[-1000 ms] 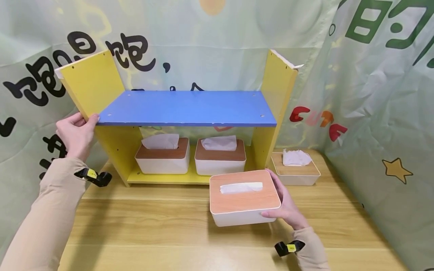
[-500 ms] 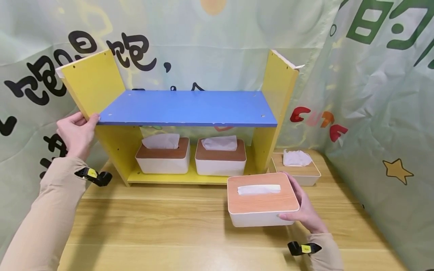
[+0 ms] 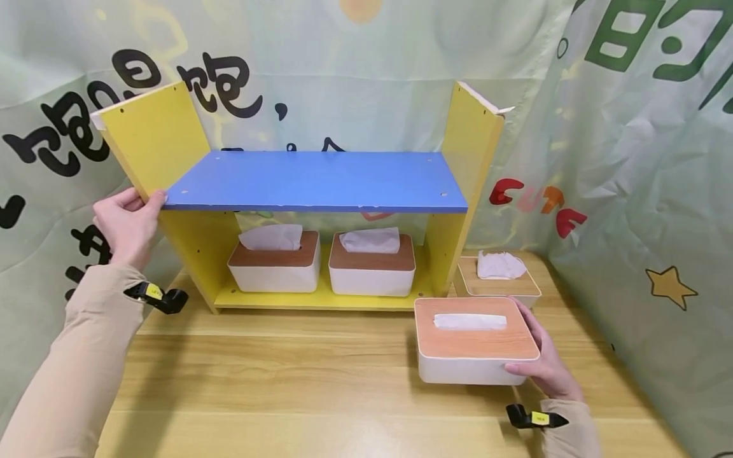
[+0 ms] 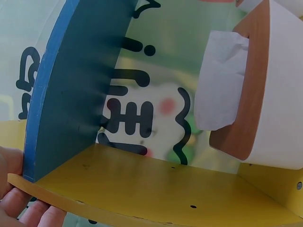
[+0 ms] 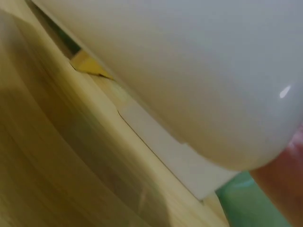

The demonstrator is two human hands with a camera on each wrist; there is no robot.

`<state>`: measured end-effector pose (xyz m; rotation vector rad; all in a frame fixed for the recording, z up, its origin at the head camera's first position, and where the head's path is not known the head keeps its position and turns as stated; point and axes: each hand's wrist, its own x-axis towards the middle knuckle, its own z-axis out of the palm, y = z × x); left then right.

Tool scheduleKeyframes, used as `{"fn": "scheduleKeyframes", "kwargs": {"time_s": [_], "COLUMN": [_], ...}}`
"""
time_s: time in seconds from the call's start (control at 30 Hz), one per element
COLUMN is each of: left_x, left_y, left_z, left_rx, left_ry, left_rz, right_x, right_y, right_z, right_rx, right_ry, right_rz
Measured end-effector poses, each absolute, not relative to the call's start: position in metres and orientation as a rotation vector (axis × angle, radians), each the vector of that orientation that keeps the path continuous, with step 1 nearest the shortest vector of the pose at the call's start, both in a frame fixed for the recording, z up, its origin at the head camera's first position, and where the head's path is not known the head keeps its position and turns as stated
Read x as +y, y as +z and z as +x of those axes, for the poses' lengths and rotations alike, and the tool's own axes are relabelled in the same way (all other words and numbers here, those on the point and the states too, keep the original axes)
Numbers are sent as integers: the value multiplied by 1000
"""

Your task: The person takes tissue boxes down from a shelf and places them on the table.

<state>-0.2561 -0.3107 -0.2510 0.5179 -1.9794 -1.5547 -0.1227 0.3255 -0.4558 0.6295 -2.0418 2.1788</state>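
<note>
My right hand (image 3: 550,366) grips the right end of a white tissue box (image 3: 475,340) with a wood-look lid, fingers behind and thumb at the front. In the right wrist view the white side of this tissue box (image 5: 189,71) is raised above the tabletop. On the left, my left hand (image 3: 128,226) pinches the front edge of the yellow side panel (image 3: 154,137), where the blue shelf board (image 3: 321,181) joins it. Its fingers (image 4: 33,213) curl round the panel's edge in the left wrist view. Two more tissue boxes, a left one (image 3: 275,277) and a right one (image 3: 372,280), stand on the yellow bottom board.
Another tissue box (image 3: 504,286) with a lighter lid stands on the wooden table (image 3: 258,381), to the right of the shelf unit and behind the held one. A printed fabric backdrop (image 3: 355,76) hangs behind and along the right side.
My right hand has carried the held tissue box to the right, from in front of the shelf to before the box beside it. The left hand keeps its grip on the panel.
</note>
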Motion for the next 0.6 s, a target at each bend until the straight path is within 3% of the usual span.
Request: {"fn": "scheduleKeyframes", "kwargs": {"time_s": [0.6], "left_x": [-310], "left_y": [-251], "left_z": [-254], "left_rx": [-1970], "left_ry": [-1559], "left_rz": [495], "right_x": [371], "right_y": [-471], "right_z": [-117], "right_rx": [-2067], "right_ry": [2235], "right_rz": [606]}}
